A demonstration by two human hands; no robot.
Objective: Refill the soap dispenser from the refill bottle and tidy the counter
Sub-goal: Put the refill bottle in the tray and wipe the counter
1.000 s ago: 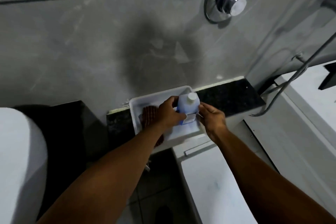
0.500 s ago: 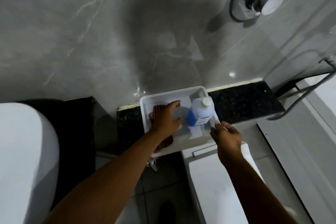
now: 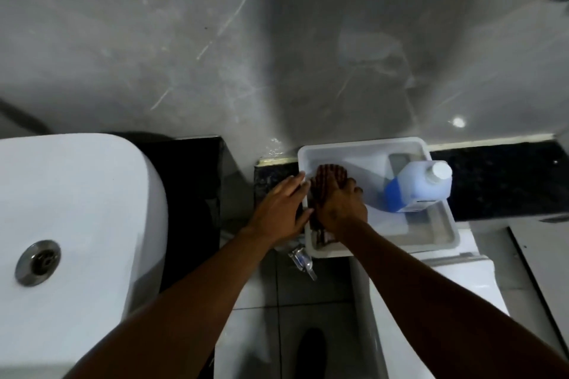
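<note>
White tray holding refill bottle, right hand seemingly gripping brown cloth

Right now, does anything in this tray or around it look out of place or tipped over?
Yes. The refill bottle leans tilted in the white tray, its capped top over the right rim. The tray itself overhangs the dark ledge toward the floor. No spill shows.
</note>
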